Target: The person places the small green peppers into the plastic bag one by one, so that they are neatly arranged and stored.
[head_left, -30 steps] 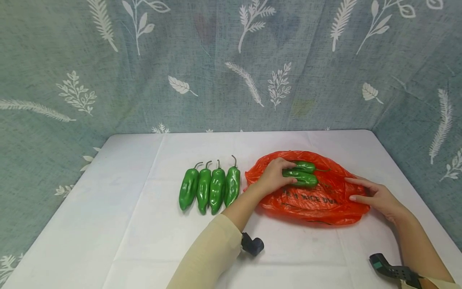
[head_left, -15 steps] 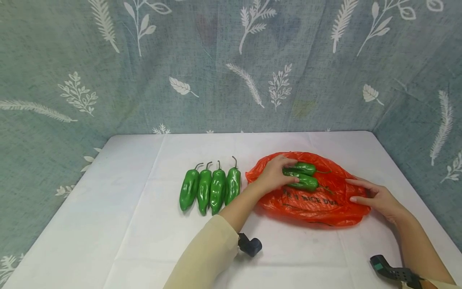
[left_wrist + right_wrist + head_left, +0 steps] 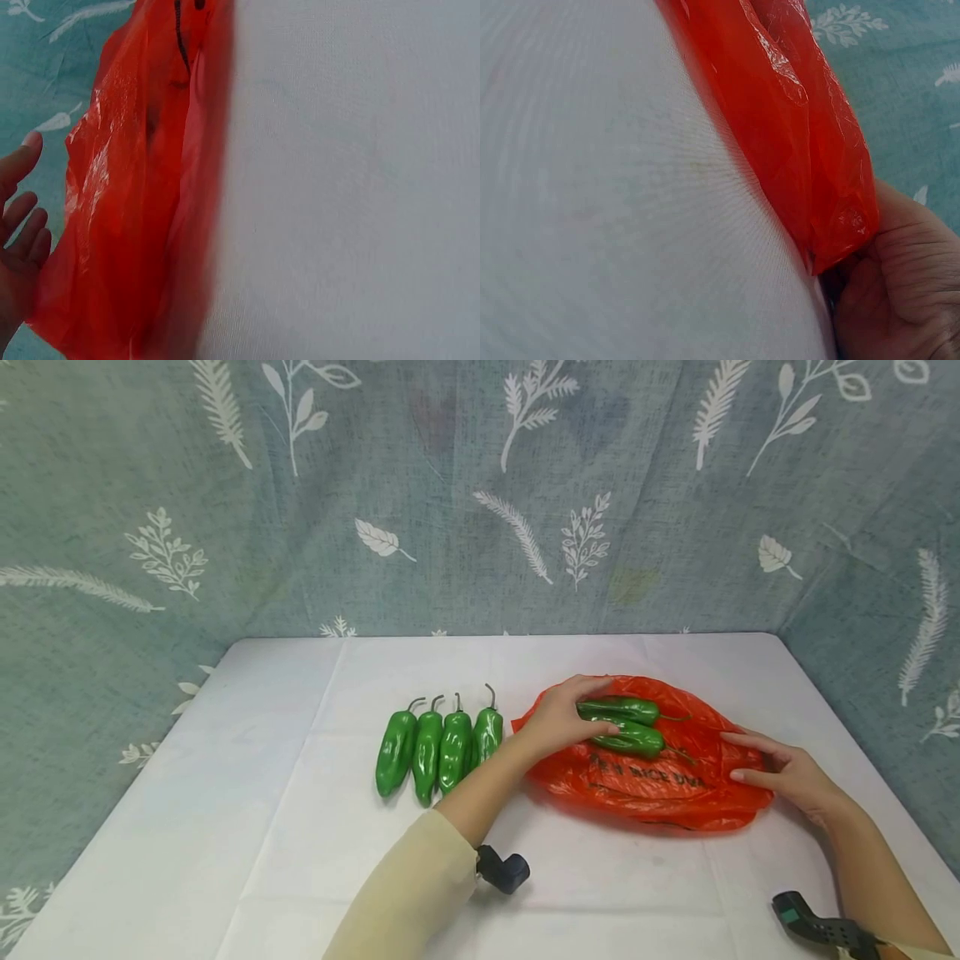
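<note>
Peppers [image 3: 633, 742]: 2 lie on bag [image 3: 645, 795], 4 on worktop [image 3: 300, 860]. Left hand [image 3: 557, 718]: grip wide around the 2. Right hand [image 3: 787, 781]: grip wide, on bag. Bag tug could roll peppers off.

**Left arm [image 3: 420, 877] and right arm [image 3: 877, 868] are slanting inward**

Your left hand [image 3: 557, 717] is lying farther forward, its thumb [image 3: 22, 156] standing apart from its fingers [image 3: 24, 214]. Your right hand [image 3: 795, 778] is pointing forward and leftward, fingers extending loosely, thumb spreading apart.
</note>
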Demonstrator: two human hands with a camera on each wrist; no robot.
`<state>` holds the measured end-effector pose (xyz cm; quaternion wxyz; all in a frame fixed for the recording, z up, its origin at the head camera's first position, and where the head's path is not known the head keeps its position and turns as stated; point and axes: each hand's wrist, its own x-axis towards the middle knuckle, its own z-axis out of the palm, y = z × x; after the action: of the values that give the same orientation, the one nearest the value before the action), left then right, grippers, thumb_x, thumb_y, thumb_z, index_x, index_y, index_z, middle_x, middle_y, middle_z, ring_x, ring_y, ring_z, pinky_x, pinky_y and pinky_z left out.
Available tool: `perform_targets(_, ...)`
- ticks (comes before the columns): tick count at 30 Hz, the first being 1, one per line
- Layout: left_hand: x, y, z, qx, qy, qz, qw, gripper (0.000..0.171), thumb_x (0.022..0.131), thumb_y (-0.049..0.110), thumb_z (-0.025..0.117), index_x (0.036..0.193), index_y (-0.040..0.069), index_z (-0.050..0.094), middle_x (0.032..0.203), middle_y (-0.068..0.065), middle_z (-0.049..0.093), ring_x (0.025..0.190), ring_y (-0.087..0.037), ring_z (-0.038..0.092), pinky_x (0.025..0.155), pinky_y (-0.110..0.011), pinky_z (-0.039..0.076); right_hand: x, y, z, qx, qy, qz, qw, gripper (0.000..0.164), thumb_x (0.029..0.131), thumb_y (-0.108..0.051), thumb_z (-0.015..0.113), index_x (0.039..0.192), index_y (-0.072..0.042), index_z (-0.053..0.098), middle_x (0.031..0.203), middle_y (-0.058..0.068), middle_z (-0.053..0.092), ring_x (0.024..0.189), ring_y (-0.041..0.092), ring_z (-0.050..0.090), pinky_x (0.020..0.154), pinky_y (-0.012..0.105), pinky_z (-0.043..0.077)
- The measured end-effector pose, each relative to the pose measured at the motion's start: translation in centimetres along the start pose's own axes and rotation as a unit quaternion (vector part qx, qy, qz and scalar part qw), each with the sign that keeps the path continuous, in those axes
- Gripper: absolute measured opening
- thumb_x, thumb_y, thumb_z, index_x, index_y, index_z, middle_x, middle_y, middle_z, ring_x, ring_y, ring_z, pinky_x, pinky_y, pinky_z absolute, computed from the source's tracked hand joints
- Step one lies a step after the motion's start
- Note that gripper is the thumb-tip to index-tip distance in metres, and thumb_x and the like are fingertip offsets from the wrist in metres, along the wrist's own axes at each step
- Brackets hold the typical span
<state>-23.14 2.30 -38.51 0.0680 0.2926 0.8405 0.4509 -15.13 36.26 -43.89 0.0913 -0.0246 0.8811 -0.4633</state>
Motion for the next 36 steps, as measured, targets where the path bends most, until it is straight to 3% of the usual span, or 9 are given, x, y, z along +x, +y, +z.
perform_targets(2, -0.2, 0.0, -0.3, 0.002, -0.006, -0.004, 1.0000, 0.071, 0.076, 0.029, 0.080, 0.140, 0.020, 0.048, 0.140, 0.005, 0.050, 0.129, -0.011, 0.044, 0.104, -0.029, 0.039, 0.0, 0.1, 0.0, 0.001, 0.001, -0.002, 1.000, 0.058, 0.090, -0.024, 0.065, 0.143, -0.017, 0.043, 0.154, 0.022, 0.019, 0.137, 0.047, 0.016, 0.105, 0.041, 0.038)
perform_targets(4, -0.4, 0.0, -0.7, 0.001, -0.011, -0.009, 0.9999, 0.073, 0.076, 0.030, 0.080, 0.141, 0.021, 0.047, 0.140, 0.005, 0.049, 0.131, -0.012, 0.043, 0.105, -0.031, 0.038, 0.0, 0.2, 0.0, -0.005, 0.004, -0.005, 1.000, 0.057, 0.090, -0.024, 0.065, 0.143, -0.017, 0.043, 0.154, 0.021, 0.021, 0.136, 0.047, 0.018, 0.096, 0.019, 0.042)
perform_targets(7, -0.8, 0.1, -1.3, 0.000, -0.010, -0.009, 0.9999, 0.075, 0.075, 0.030, 0.081, 0.141, 0.021, 0.046, 0.140, 0.003, 0.049, 0.130, -0.014, 0.044, 0.106, -0.033, 0.037, 0.1, 0.3, 0.0, -0.008, 0.005, -0.010, 1.000, 0.057, 0.090, -0.024, 0.064, 0.142, -0.017, 0.044, 0.154, 0.018, 0.023, 0.136, 0.045, 0.019, 0.080, 0.003, 0.036)
perform_targets(11, -1.3, 0.0, -2.0, -0.025, -0.002, -0.001, 0.9997, 0.077, 0.074, 0.028, 0.081, 0.142, 0.019, 0.045, 0.139, 0.003, 0.050, 0.127, -0.015, 0.047, 0.105, -0.034, 0.038, 0.1, 0.2, 0.0, -0.011, 0.005, -0.012, 1.000, 0.056, 0.090, -0.024, 0.064, 0.142, -0.017, 0.044, 0.155, 0.014, 0.024, 0.137, 0.044, 0.019, 0.080, 0.002, 0.035)
perform_targets(16, -2.2, -0.1, -2.7, -0.065, -0.006, 0.008, 0.9978, 0.079, 0.074, 0.025, 0.081, 0.143, 0.016, 0.044, 0.142, 0.003, 0.048, 0.128, -0.017, 0.047, 0.105, -0.039, 0.039, 0.0, 0.2, -0.1, -0.016, 0.005, -0.007, 1.000, 0.057, 0.090, -0.025, 0.064, 0.143, -0.018, 0.044, 0.155, 0.014, 0.023, 0.138, 0.044, 0.018, 0.095, 0.017, 0.040)
perform_targets(18, -2.7, -0.2, -2.9, -0.069, -0.003, 0.010, 0.9975, 0.079, 0.074, 0.025, 0.081, 0.143, 0.018, 0.044, 0.142, 0.004, 0.048, 0.128, -0.017, 0.047, 0.105, -0.039, 0.039, 0.0, 0.2, 0.0, -0.015, 0.005, -0.006, 1.000, 0.057, 0.090, -0.025, 0.064, 0.143, -0.018, 0.043, 0.155, 0.015, 0.022, 0.137, 0.045, 0.018, 0.095, 0.017, 0.040)
perform_targets(22, -3.6, -0.3, -3.4, -0.075, 0.009, 0.014, 0.9970, 0.078, 0.074, 0.023, 0.082, 0.142, 0.019, 0.045, 0.141, 0.000, 0.049, 0.128, -0.017, 0.047, 0.105, -0.038, 0.040, 0.0, 0.3, 0.0, -0.008, 0.005, -0.010, 1.000, 0.057, 0.090, -0.024, 0.064, 0.142, -0.017, 0.044, 0.154, 0.017, 0.024, 0.136, 0.045, 0.020, 0.081, 0.003, 0.036)
perform_targets(29, -6.0, -0.7, -4.3, -0.091, 0.031, 0.000, 0.9954, 0.079, 0.073, 0.024, 0.082, 0.142, 0.021, 0.045, 0.141, 0.002, 0.050, 0.128, -0.022, 0.047, 0.105, -0.043, 0.039, -0.1, 0.2, -0.1, -0.009, 0.003, -0.010, 1.000, 0.057, 0.090, -0.024, 0.064, 0.143, -0.017, 0.044, 0.154, 0.020, 0.022, 0.136, 0.047, 0.019, 0.079, 0.003, 0.036)
perform_targets(36, -8.3, -1.0, -5.7, -0.063, 0.056, 0.000, 0.9965, 0.079, 0.071, 0.025, 0.084, 0.140, 0.026, 0.047, 0.140, 0.007, 0.050, 0.127, -0.025, 0.048, 0.103, -0.049, 0.040, -0.1, 0.0, 0.0, -0.008, 0.001, -0.008, 1.000, 0.058, 0.090, -0.025, 0.065, 0.142, -0.015, 0.043, 0.152, 0.027, 0.021, 0.134, 0.049, 0.020, 0.079, 0.004, 0.038)
